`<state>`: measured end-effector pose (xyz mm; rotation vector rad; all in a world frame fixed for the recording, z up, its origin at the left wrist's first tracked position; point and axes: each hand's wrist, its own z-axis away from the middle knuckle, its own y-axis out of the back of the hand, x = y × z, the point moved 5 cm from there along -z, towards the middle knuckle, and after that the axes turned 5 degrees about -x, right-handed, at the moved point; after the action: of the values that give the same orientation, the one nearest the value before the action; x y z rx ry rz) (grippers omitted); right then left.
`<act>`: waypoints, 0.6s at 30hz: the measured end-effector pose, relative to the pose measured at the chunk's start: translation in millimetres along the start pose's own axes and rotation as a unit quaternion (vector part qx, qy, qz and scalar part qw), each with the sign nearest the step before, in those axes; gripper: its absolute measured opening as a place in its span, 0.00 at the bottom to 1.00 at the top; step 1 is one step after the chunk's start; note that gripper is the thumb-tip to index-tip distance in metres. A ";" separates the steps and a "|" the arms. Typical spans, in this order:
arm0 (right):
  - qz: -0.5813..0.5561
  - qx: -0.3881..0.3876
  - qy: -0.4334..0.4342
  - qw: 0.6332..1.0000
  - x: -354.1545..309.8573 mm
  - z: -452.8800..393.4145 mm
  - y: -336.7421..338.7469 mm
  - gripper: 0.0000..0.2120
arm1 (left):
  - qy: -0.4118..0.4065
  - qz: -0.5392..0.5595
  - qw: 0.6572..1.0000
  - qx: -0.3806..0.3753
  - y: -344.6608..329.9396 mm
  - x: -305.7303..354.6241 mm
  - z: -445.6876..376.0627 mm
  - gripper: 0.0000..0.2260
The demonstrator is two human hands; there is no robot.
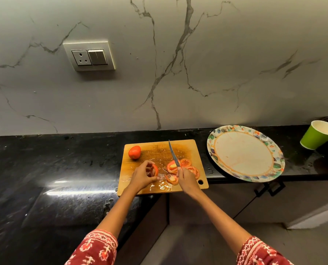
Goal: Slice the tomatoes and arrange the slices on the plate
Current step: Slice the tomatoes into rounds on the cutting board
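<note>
One whole tomato (134, 152), upper left of cutting board (186, 146). Left hand (142, 175) curled round cut tomato piece (154, 170), frame centre. Right hand (186, 179) grips knife (173, 153) above slices (186, 166). Plate (245, 153) right, bare.

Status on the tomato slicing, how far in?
Done: several slices lie on the cutting board. In hand: left hand holds a part-cut tomato, right hand grips the knife. Left: one whole tomato; the plate holds no slices.
</note>
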<state>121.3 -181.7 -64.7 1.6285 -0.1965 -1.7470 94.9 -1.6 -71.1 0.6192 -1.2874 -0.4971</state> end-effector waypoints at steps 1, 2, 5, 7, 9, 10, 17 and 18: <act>0.001 -0.004 0.000 1.000 -0.3 -0.2 -1.7 0.15 | -0.005 0.023 1.000 -0.003 0.8 -2.0 1.6 0.24; 0.002 -0.009 0.003 1.000 -1.4 0.5 -4.4 0.15 | -0.007 0.048 0.999 -0.003 1.4 -4.4 3.6 0.24; 0.016 -0.027 0.021 0.999 -8.2 6.9 -17.4 0.14 | -0.023 0.107 0.994 0.003 3.3 -6.7 7.5 0.25; 0.057 -0.039 0.032 0.997 -9.5 11.4 -30.4 0.14 | -0.037 0.120 0.992 0.013 5.1 -7.2 9.7 0.25; 0.079 -0.050 0.030 0.995 -8.6 16.1 -43.1 0.16 | -0.040 0.139 0.989 0.027 7.5 -9.8 12.3 0.24; 0.081 -0.053 0.029 0.995 -8.8 19.0 -47.5 0.17 | -0.037 0.150 0.988 0.031 8.0 -11.7 13.7 0.24; 0.066 -0.047 0.011 0.997 -9.9 24.9 -53.7 0.17 | -0.013 0.160 0.987 0.029 14.5 -23.2 19.4 0.21; 0.069 -0.046 0.009 0.997 -8.7 24.3 -52.7 0.17 | -0.018 0.156 0.987 0.025 16.0 -23.1 19.9 0.20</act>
<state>77.5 -147.1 -82.9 1.5275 -0.2130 -1.6127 70.5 22.5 -73.9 0.4402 -1.4049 -0.2180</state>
